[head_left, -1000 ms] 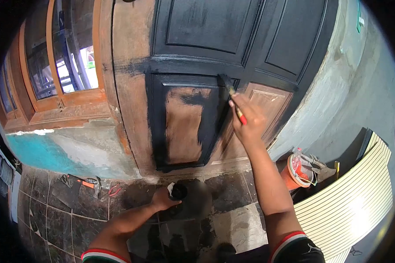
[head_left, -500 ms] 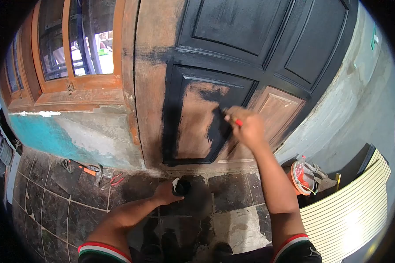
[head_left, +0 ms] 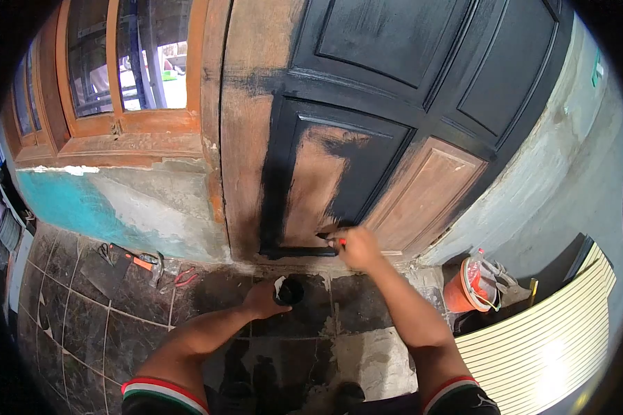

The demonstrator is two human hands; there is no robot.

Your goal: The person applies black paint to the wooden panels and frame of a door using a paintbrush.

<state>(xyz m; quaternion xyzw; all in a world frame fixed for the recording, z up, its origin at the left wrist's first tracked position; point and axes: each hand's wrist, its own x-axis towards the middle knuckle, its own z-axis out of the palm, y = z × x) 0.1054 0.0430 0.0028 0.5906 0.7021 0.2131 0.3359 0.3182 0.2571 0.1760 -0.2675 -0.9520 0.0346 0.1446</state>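
My right hand point(head_left: 359, 247) is closed round a paintbrush point(head_left: 340, 242) with a red part on its handle. The dark bristles touch the lower part of a door panel point(head_left: 311, 187), whose middle is bare brown wood with black paint around it. Most of the wooden door point(head_left: 387, 41) above is coated black. Down near the floor, my left hand point(head_left: 262, 299) grips a small cup of black paint point(head_left: 289, 292), with a whitish scrap at its rim.
A hammer point(head_left: 158, 268) and red pliers point(head_left: 185, 277) lie on the dark tiles point(head_left: 135, 339) by the wall at left. An orange bucket point(head_left: 462, 294) and a striped cream panel point(head_left: 540, 339) stand at right. An orange-framed window point(head_left: 124, 124) is left of the door.
My right hand and the paintbrush have moved down and left, from the panel's upper right to its lower edge. My left hand keeps the cup in nearly the same place.
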